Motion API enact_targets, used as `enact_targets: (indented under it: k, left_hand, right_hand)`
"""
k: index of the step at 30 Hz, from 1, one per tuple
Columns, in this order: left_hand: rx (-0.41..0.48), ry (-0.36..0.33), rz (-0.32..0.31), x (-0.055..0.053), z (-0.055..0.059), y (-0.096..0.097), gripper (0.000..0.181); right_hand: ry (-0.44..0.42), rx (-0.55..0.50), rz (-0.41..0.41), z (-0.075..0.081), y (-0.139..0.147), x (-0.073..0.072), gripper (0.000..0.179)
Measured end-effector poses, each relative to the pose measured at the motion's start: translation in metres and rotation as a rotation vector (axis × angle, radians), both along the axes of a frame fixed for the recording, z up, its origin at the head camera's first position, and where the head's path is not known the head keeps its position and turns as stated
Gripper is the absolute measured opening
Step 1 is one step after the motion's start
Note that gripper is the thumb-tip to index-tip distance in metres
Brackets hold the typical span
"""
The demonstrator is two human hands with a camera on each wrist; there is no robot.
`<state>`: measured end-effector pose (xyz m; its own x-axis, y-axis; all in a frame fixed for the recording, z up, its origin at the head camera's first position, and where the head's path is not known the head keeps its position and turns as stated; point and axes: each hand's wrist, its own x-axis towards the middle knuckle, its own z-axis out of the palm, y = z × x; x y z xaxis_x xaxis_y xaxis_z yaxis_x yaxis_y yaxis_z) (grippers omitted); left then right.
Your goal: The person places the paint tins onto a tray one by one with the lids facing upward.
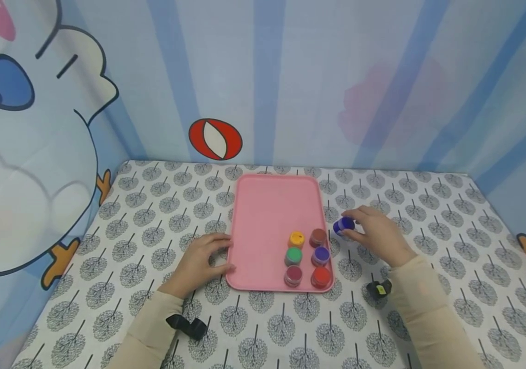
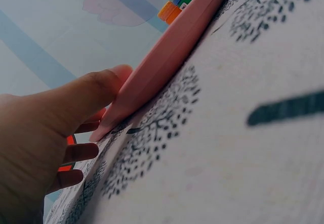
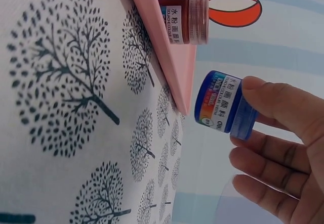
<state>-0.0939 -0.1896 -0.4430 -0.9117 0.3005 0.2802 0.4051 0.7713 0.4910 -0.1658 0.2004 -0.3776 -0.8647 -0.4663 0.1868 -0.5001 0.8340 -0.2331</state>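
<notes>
My right hand [image 1: 378,233] pinches a small blue gouache paint jar [image 1: 344,225] by its lid, between thumb and fingers. The right wrist view shows the jar [image 3: 218,101] tilted, its printed label outward, off the cloth and just beyond the tray's right rim. A pink tray [image 1: 267,210] lies flat, with paint jars in its lower right part: yellow [image 1: 297,239], green [image 1: 293,256], dark red [image 1: 292,276], brown [image 1: 318,238], purple [image 1: 320,256] and red [image 1: 321,277]. My left hand [image 1: 200,261] touches the tray's left rim, fingers spread and thumb [image 2: 119,77] against its side.
A white cloth [image 1: 120,287] printed with grey trees covers the table. Behind stands a pale blue striped backdrop [image 1: 269,92] with cartoon figures and a red-and-white oval. Black wrist straps [image 1: 186,326] show by both sleeves.
</notes>
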Motion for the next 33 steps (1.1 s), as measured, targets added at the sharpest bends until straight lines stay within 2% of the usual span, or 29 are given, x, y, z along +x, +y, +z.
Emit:
enact_targets:
  k: [17,25,33]
  left_hand:
    - [-0.005,-0.007,0.009,0.0,0.0,-0.001,0.055]
    - [-0.004,-0.011,0.011,-0.001,-0.001,-0.001,0.054]
    - [0.002,0.024,-0.004,-0.002,-0.005,-0.001,0.055]
  right_hand:
    - [-0.036,0.006,0.003,0.003,-0.015,-0.011,0.045]
    - [0.003,-0.005,0.046,0.002,-0.02,-0.019,0.04]
    - [-0.01,-0.01,0.053,-0.001,-0.025,-0.022,0.041]
